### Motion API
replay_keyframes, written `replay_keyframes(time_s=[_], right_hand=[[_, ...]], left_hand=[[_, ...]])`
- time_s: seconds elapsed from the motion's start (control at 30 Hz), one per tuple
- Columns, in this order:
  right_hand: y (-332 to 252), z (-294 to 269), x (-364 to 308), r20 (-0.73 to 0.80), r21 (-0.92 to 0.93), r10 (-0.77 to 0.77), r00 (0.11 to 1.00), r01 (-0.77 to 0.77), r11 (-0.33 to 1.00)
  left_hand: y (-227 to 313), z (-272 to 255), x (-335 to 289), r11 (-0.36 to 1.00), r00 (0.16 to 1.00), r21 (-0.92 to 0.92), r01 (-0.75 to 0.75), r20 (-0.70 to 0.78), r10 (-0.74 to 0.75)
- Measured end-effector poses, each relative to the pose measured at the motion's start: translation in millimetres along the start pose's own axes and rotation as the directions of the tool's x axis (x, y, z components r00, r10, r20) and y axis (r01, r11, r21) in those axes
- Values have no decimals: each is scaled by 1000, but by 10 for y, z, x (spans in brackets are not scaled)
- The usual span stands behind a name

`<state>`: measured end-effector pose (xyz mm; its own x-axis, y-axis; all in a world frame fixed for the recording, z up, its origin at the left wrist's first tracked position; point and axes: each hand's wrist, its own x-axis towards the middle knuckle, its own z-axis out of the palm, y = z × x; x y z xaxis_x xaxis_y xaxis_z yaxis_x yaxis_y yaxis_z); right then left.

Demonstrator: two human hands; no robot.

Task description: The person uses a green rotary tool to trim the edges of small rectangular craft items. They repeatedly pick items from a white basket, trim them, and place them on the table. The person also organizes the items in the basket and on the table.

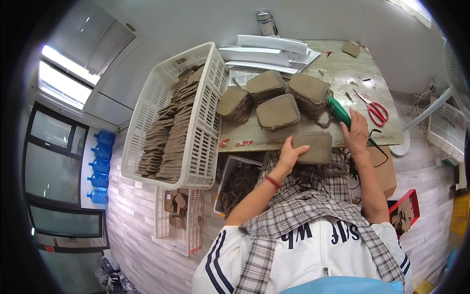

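My left hand point(292, 156) pinches a brown, round-cornered pad point(315, 148) at the table's front edge, thumb on top. My right hand point(356, 131) is closed round the rear end of a green-handled tool point(338, 109); the underside of its grip is hidden. The tool's front end points toward the stacked pads and a small pale piece beside them. Several stacks of similar brown pads, such as the front stack point(278, 111), sit on the table point(338, 73) just beyond my hands.
Red-handled scissors point(377, 112) lie on the right. A white basket point(201, 117) full of brown pads stands left, above a lower basket point(195, 220). White papers point(264, 56) and a jar point(266, 23) are at the back. A red box point(413, 198) of pieces sits at lower right.
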<state>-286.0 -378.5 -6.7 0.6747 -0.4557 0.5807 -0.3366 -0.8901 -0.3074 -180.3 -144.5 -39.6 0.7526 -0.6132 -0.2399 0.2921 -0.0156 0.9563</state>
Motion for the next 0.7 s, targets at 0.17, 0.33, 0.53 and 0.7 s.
replay_keyframes(time_s=[0.17, 0.33, 0.53, 0.7], right_hand=[[381, 219, 194, 396, -12, 73, 915, -75, 997], [697, 267, 353, 385, 73, 160, 909, -202, 977], [883, -569, 18, 351, 423, 370, 860, -499, 756], [352, -1120, -732, 472, 566, 550, 688, -716, 409]], left_hand=[[-35, 480, 375, 961, 980, 244, -133, -115, 164], [-38, 706, 597, 946, 952, 284, -157, -211, 222], [162, 938, 525, 597, 840, 760, -257, -130, 527], [202, 746, 449, 273, 730, 832, -483, 211, 650]])
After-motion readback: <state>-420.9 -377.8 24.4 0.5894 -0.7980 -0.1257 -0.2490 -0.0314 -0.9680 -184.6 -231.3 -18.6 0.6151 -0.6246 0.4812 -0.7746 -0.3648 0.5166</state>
